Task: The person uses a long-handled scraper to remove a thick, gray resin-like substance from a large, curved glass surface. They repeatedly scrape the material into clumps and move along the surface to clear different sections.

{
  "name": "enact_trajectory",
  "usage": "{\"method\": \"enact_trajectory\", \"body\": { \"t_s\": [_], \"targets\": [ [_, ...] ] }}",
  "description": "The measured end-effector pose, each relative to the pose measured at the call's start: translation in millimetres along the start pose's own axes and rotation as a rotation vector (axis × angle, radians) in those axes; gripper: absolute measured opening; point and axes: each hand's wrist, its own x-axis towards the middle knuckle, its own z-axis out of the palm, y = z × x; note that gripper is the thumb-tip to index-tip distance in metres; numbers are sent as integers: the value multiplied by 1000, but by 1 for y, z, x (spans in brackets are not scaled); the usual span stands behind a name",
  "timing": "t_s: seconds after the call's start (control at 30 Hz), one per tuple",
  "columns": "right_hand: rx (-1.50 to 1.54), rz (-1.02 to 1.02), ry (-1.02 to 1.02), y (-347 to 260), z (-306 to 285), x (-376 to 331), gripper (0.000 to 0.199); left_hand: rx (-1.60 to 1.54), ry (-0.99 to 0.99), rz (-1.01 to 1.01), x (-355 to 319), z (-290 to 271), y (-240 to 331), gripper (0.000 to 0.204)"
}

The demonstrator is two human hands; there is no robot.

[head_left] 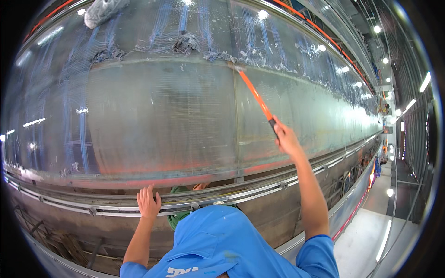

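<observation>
My right hand [288,137] is wrapped round the black grip of a long-handled scraper [255,93] with an orange shaft. It points away and to the left. Its head touches the wide, shiny sheet [162,111] along a ragged line of scraped-up residue [259,64]. On the near side of that line the sheet looks smooth and pale green-grey; beyond it lie blue streaks and whitish flecks. My left hand [148,202] rests, fingers stretched out, on the near edge by the metal rail [125,211], holding nothing.
Crumpled lumps of residue [186,42] lie on the sheet, and a bundle of clear plastic film [102,13] sits at the far left. An orange-red strip [320,30] runs along the far edge. White floor [359,236] and lit aisle stretch off to the right.
</observation>
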Motion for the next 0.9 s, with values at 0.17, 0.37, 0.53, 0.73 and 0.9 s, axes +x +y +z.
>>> {"method": "enact_trajectory", "body": {
  "t_s": [0.17,0.37,0.53,0.73,0.9],
  "targets": [
    [93,-81,-37,102,23,-93,48,77,80,5,-5,0,-4,37],
    [244,-25,-135,204,-12,-188,49,-204,231,161,37,1,85,47],
    [67,16,-187,240,-101,-204,45,-393,66,665,90,51,282,71],
    [-196,-63,-291,245,-162,-158,42,-223,-382,551,104,146,378,32],
    [-351,-242,-426,204,-146,-110,41,-260,-226,357,92,167,339,21]
  ]
}}
